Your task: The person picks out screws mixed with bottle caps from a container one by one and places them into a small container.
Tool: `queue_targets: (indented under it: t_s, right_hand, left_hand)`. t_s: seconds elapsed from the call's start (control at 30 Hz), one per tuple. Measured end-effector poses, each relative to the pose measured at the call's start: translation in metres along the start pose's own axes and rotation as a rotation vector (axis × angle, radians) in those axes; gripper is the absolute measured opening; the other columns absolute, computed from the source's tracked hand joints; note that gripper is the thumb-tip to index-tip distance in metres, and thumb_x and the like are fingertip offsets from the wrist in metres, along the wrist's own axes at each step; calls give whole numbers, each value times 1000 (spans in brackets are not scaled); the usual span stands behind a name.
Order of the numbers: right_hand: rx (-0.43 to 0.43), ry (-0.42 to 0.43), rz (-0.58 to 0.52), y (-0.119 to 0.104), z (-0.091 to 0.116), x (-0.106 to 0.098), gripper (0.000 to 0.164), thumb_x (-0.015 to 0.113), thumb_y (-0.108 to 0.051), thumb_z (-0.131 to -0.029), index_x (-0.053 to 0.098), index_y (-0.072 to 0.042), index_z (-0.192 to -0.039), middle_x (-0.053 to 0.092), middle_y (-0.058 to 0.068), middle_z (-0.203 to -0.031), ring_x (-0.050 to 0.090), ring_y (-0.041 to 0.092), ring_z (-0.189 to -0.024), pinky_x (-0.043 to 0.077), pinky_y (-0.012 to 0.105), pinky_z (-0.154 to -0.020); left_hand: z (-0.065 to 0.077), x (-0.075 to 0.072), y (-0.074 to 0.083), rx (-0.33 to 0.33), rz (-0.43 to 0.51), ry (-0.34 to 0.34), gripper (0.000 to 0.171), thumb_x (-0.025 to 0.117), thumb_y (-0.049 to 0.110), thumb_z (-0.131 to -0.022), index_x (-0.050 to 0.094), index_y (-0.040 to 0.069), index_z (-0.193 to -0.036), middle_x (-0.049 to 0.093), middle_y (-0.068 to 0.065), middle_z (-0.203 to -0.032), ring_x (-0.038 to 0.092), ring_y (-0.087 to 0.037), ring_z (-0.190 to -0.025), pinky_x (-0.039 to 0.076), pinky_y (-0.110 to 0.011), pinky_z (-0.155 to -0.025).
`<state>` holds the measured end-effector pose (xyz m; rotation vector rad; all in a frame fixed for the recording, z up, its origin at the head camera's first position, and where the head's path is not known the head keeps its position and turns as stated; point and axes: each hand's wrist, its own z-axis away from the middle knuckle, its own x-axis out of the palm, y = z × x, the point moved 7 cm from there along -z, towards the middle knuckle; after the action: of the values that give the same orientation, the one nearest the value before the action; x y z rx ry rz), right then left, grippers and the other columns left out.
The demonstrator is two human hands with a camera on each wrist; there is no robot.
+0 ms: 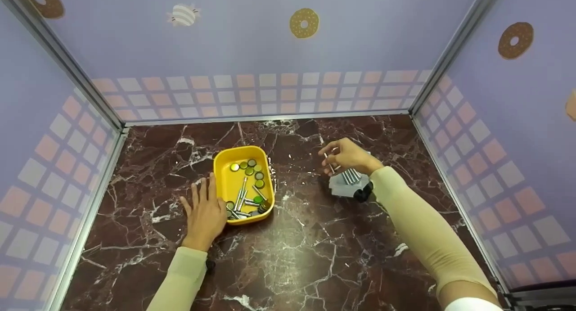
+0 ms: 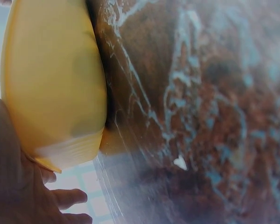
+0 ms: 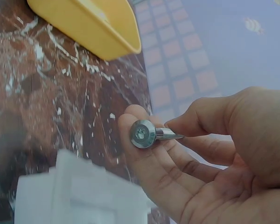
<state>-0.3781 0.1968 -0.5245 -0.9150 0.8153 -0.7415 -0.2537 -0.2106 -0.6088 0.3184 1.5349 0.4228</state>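
My left hand point(image 1: 206, 216), fingers spread, rests against the left side of a yellow plastic bin point(image 1: 228, 182). Inside the bin lie several silver bolts point(image 1: 241, 198) and several round discs point(image 1: 249, 171), some green-faced. Between thumb and fingers, my right hand point(image 1: 350, 155) pinches a metal bolt point(image 3: 142, 134) with a wide flat head and a recessed socket. That hand is above a whitish tray point(image 1: 340, 189), which holds more bolts point(image 1: 351, 177) lying side by side and is partly hidden by the hand.
A black knob-like part point(image 1: 362, 193) sits at the tray's right front. Dark red marble tabletop point(image 1: 297, 257) lies between and in front of the containers. Purple patterned panels point(image 1: 252, 45) enclose the back and both sides.
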Motion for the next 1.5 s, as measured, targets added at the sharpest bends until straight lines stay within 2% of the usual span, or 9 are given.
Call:
queue_targets:
  t_s: [0.2, 0.4, 0.57, 0.7, 0.87, 0.97, 1.07, 1.17, 1.5]
  right_hand:
    - [42, 23, 13, 10, 4, -17, 40, 67, 8, -110, 66, 9, -150, 80, 20, -110, 84, 21, -82, 76, 39, -85]
    - [77, 58, 32, 16, 8, -33, 43, 68, 8, -108, 63, 14, -151, 78, 20, -108, 83, 20, -79, 76, 39, -83]
    - [108, 51, 93, 22, 5, -39, 43, 66, 8, -106, 65, 14, -149, 78, 18, -104, 82, 19, -76, 76, 37, -80]
    - [150, 40, 128, 28, 1, -42, 44, 66, 6, -106, 65, 14, -149, 81, 18, -104, 82, 18, -77, 76, 40, -83]
    - [180, 41, 257, 33, -5, -44, 42, 70, 2, -107, 69, 10, -148, 85, 19, -108, 83, 16, -80, 75, 41, -86]
    - [178, 38, 327, 35, -10, -43, 41, 73, 1, -106, 70, 9, -146, 85, 15, -100, 80, 15, -78, 75, 38, -81]
    - [176, 39, 377, 37, -13, -41, 42, 74, 3, -102, 71, 9, -144, 79, 8, -87, 76, 13, -75, 74, 35, -76]
    - [181, 49, 412, 38, -16, -39, 43, 75, 5, -99, 73, 9, -141, 73, 4, -83, 72, 13, -72, 74, 33, -73]
    - [179, 60, 461, 42, -20, -40, 48, 78, 6, -96, 72, 10, -144, 71, 11, -93, 77, 17, -75, 76, 39, -79]
  left_hand:
    - [-1, 1, 0, -3, 4, -1, 76, 36, 26, -121, 5, 15, -190, 15, -26, -195, 4, -57, -182, -7, -86, -141]
    - [-2, 0, 2, 0, 11, -4, 76, 36, 28, -121, 6, 14, -190, 14, -27, -195, 4, -58, -182, -8, -87, -141]
    - [-1, -1, -1, -12, 5, -1, 76, 36, 28, -122, 5, 15, -190, 14, -26, -196, 3, -57, -182, -7, -86, -141]
    - [-1, -2, -2, -13, 15, -1, 76, 36, 27, -121, 5, 16, -190, 14, -26, -196, 2, -57, -182, -9, -86, -140]
    - [0, -1, -1, -4, 27, -4, 76, 35, 25, -121, 5, 16, -190, 14, -26, -195, 2, -57, -182, -10, -87, -140]
    - [0, -1, 0, -1, 31, 4, 75, 35, 25, -121, 6, 16, -190, 16, -26, -195, 4, -57, -182, -9, -88, -140]
    - [0, -1, 0, 0, 26, 11, 75, 36, 25, -121, 7, 15, -190, 17, -26, -195, 5, -57, -182, -7, -88, -140]
    - [0, 0, 0, -3, 22, 5, 75, 35, 26, -121, 6, 15, -190, 16, -27, -195, 5, -57, -182, -7, -87, -140]
    - [0, 0, -1, -6, 30, 4, 76, 36, 26, -121, 5, 15, -190, 15, -27, -195, 5, -57, -182, -8, -87, -140]
